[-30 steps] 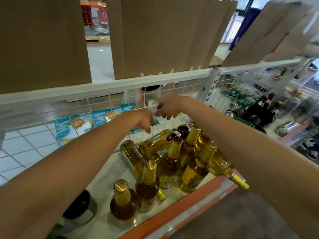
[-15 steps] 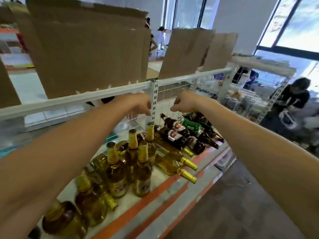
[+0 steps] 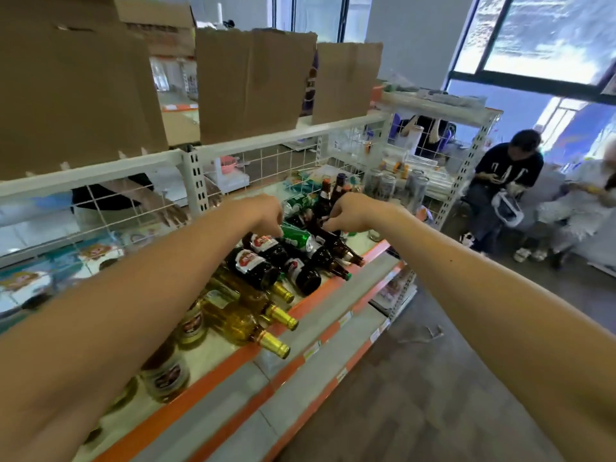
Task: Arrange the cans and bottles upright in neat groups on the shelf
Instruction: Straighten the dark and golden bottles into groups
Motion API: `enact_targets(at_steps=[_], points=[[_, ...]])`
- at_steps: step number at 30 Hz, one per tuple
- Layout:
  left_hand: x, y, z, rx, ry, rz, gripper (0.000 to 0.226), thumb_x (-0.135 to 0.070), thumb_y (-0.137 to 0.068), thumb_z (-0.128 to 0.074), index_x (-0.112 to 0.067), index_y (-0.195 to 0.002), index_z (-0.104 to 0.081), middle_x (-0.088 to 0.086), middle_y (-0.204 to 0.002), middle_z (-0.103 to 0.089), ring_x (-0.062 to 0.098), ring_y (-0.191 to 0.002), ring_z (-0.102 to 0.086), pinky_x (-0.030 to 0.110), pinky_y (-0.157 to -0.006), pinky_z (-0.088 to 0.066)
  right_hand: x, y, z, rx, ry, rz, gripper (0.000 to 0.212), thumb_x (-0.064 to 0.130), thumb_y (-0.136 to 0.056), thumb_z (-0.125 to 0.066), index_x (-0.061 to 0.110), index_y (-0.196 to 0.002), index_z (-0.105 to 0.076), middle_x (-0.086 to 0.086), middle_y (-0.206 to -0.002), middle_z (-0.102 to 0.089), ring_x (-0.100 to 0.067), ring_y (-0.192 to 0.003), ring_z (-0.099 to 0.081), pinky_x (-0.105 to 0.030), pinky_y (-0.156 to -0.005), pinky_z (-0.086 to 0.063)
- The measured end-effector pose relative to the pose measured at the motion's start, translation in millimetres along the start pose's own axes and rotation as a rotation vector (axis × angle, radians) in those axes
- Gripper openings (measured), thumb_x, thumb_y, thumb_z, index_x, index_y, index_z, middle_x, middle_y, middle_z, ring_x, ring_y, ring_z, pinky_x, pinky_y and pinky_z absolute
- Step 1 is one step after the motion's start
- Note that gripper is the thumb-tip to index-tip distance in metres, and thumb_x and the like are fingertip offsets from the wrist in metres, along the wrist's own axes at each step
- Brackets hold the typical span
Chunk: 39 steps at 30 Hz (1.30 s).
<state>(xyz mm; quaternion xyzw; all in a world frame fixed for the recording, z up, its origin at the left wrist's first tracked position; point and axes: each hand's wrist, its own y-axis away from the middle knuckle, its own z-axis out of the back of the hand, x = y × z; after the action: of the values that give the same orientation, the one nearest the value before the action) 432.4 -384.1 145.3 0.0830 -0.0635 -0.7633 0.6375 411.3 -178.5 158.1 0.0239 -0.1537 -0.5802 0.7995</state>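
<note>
Dark glass bottles (image 3: 263, 265) and a green can (image 3: 296, 236) lie toppled on the shelf (image 3: 216, 370), far right. Left hand (image 3: 263, 211) and right hand (image 3: 353, 211) are curled over them; can't tell if either grips. The glass is likely heavy, slick and fragile, so grab each bottle by the body.

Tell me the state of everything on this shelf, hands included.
green can: lying on its side.
dark red-label bottles: lying down.
yellow bottles: lying down.
two dark bottles at the back: upright.
left hand: fingers curled down by the can, grip unclear.
right hand: fingers curled by a brown bottle, grip unclear.
</note>
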Motion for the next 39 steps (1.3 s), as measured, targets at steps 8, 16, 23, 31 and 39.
enact_targets(at_steps=[8, 16, 23, 31, 39], points=[[-12.8, -96.9, -29.4, 0.061, 0.044, -0.017, 0.031, -0.029, -0.092, -0.067, -0.015, -0.12, -0.066, 0.007, -0.12, -0.061, 0.025, -0.103, -0.059, 0.034, -0.087, -0.048, -52.8, -61.0, -22.5, 0.041, 0.005, -0.007, 0.047, 0.044, -0.092, -0.062, 0.006, -0.119, -0.068, -0.008, -0.119, -0.066, -0.025, -0.106, -0.061, -0.033, -0.086, -0.047], [8.3, -217.9, -69.3, 0.109, 0.001, 0.036, 0.047, -0.022, -0.088, -0.07, -0.015, -0.133, -0.057, 0.017, -0.146, -0.041, 0.03, -0.105, -0.063, 0.042, -0.09, -0.055, -78.7, -169.6, -65.2, 0.123, -0.021, -0.012, 0.046, 0.04, -0.094, -0.063, -0.002, -0.113, -0.061, -0.015, -0.109, -0.062, -0.033, -0.1, -0.06, -0.037, -0.078, -0.05], [33.1, -254.0, -101.1, 0.184, 0.075, 0.103, 0.059, -0.015, -0.081, -0.076, -0.02, -0.136, -0.054, 0.009, -0.127, -0.057, 0.027, -0.11, -0.057, 0.037, -0.09, -0.05, -67.4, -234.1, -117.0, 0.143, -0.159, 0.046, 0.052, 0.039, -0.087, -0.07, 0.008, -0.124, -0.052, -0.006, -0.112, -0.063, -0.018, -0.083, -0.06, -0.031, -0.071, -0.051], [38.5, -255.1, -110.6, 0.166, 0.139, 0.168, 0.059, -0.012, -0.084, -0.071, -0.023, -0.138, -0.051, 0.008, -0.128, -0.056, 0.027, -0.111, -0.057, 0.038, -0.092, -0.05, -70.2, -253.4, -147.7, 0.122, -0.242, 0.053, 0.06, 0.044, -0.075, -0.077, 0.011, -0.12, -0.056, -0.008, -0.105, -0.064, -0.025, -0.086, -0.061, -0.031, -0.068, -0.048], [31.2, -196.6, -74.9, 0.071, 0.142, 0.311, 0.063, -0.016, -0.086, -0.071, -0.021, -0.144, -0.045, 0.008, -0.137, -0.052, 0.029, -0.115, -0.056, 0.04, -0.093, -0.051, -70.5, -232.3, -94.9, -0.063, -0.298, 0.151, 0.077, 0.048, -0.075, -0.075, 0.005, -0.133, -0.047, -0.013, -0.126, -0.054, -0.029, -0.104, -0.059, -0.033, -0.074, -0.047]])
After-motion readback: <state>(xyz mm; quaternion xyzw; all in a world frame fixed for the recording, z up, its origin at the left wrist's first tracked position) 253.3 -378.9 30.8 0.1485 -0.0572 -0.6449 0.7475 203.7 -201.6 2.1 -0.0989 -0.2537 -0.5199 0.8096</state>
